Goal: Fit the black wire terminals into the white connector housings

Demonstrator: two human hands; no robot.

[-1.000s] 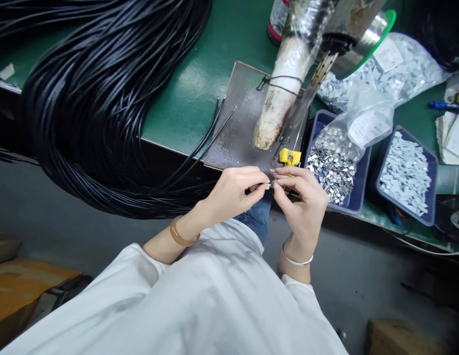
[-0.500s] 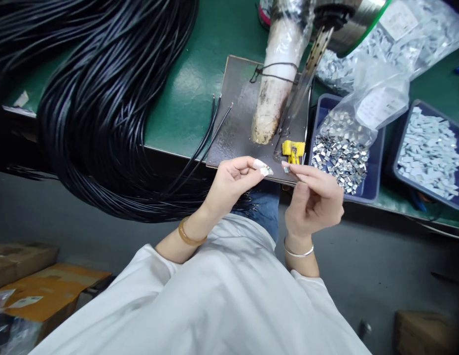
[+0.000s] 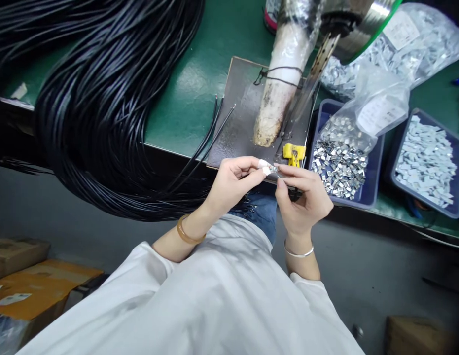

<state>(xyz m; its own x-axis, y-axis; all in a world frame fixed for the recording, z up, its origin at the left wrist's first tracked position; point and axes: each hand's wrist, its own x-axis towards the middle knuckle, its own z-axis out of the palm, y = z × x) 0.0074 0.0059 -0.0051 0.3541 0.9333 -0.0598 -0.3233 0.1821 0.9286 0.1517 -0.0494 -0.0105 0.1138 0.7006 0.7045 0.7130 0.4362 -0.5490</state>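
Observation:
Thumb and index finger of my left hand [image 3: 242, 176], their tips wrapped in white, pinch a small shiny metal piece [image 3: 273, 168] in front of the dark board. My right hand [image 3: 305, 195] comes in from the other side, its fingertips closing at the same piece. The fingers partly cover the piece, so its exact kind cannot be made out. Just beyond the right fingertips, a yellow holder [image 3: 294, 152] stands on the dark board [image 3: 240, 88]. Three black cable ends [image 3: 224, 121] lie over the board's left edge.
A big bundle of black cables [image 3: 103, 98] hangs over the table's left side. A wrapped, scorched white tube [image 3: 271, 108] and a wire spool [image 3: 362, 27] stand ahead. On the right are a bin of metal pieces [image 3: 340, 167] and a bin of pale pieces [image 3: 425, 160].
My right hand has moved left, bringing its fingertips with a small piece up to the left hand's. The left hand has barely moved. The view has shifted slightly.

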